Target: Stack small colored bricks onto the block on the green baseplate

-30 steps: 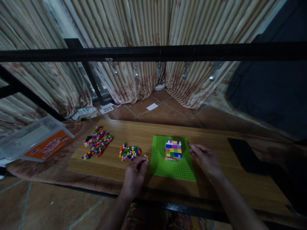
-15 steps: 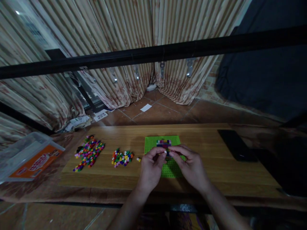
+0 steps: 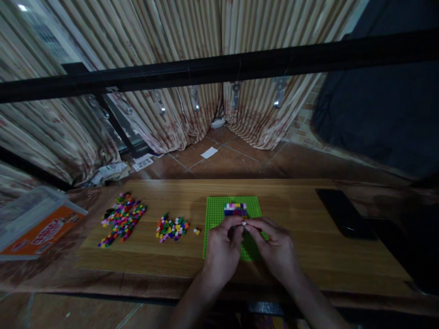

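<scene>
Striped beige curtains (image 3: 192, 45), stained reddish toward the hem, fill the upper half of the frame from the left to right of centre. A black horizontal bar (image 3: 240, 66) crosses in front of them. Terracotta floor tiles (image 3: 240, 160) show at centre, bearing a white paper scrap (image 3: 209, 152) and loose papers (image 3: 109, 171) at left. A dark drape (image 3: 377, 100) occupies the upper right. A wooden tabletop (image 3: 291, 201) spans the lower half. Lighting is dim, with one bright spot (image 3: 22, 7) in the upper left corner.

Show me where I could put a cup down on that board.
Widest bare wood lies between the baseplate and the phone. Another strip: the board in front of the big pile and small pile. Crowded: the baseplate's near half, where left hand and right hand meet by the stack.
</scene>
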`<control>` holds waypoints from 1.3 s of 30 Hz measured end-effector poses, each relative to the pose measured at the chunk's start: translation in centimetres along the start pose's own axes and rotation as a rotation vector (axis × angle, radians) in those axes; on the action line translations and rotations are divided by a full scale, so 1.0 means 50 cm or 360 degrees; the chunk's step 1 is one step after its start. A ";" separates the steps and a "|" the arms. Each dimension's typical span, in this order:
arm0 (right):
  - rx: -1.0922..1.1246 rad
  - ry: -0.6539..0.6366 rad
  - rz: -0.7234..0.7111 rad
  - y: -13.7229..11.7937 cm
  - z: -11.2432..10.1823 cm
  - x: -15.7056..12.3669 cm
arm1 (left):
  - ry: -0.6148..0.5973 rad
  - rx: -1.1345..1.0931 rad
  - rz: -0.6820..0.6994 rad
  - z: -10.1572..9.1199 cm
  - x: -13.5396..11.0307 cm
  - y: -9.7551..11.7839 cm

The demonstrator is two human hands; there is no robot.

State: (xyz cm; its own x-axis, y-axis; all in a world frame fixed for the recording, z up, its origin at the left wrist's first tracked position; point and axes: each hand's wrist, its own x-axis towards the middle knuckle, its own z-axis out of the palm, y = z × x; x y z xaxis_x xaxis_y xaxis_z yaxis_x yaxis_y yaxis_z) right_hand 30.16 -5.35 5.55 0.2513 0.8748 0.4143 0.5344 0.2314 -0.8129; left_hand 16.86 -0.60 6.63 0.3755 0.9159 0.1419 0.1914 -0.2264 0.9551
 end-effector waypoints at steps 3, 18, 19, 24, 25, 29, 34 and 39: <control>-0.0140 0.0026 -0.0061 0.006 -0.001 -0.004 | -0.0012 0.0080 -0.0007 -0.001 -0.001 0.003; -0.0610 -0.0077 -0.0201 0.048 -0.010 0.091 | -0.0158 0.0600 -0.0088 -0.017 0.024 0.016; -0.0613 -0.0097 -0.0197 0.049 -0.010 0.094 | -0.0165 0.0640 -0.0093 -0.016 0.027 0.017; -0.0495 -0.0082 -0.0071 0.048 -0.009 0.101 | -0.0281 0.0918 -0.0120 -0.016 0.042 0.027; -0.0452 -0.0074 -0.0020 0.047 -0.007 0.103 | -0.0309 0.0979 -0.0116 -0.017 0.045 0.030; -0.0221 -0.0055 0.0220 0.051 -0.003 0.106 | -0.0399 0.1108 -0.0063 -0.018 0.054 0.038; 0.0152 0.0031 0.0522 0.064 0.000 0.099 | -0.0463 0.1203 -0.0012 -0.015 0.055 0.039; 0.0344 0.0095 0.0724 0.065 0.008 0.093 | -0.0442 0.1276 0.0043 -0.012 0.052 0.036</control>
State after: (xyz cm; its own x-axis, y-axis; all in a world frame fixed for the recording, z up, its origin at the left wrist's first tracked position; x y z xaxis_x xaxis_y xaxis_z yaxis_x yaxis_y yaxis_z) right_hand 32.76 -0.35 4.67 0.4689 0.8831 0.0161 0.1824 -0.0790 -0.9800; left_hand 17.64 1.58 8.87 0.5783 0.8158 -0.0071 0.7246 -0.5097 0.4638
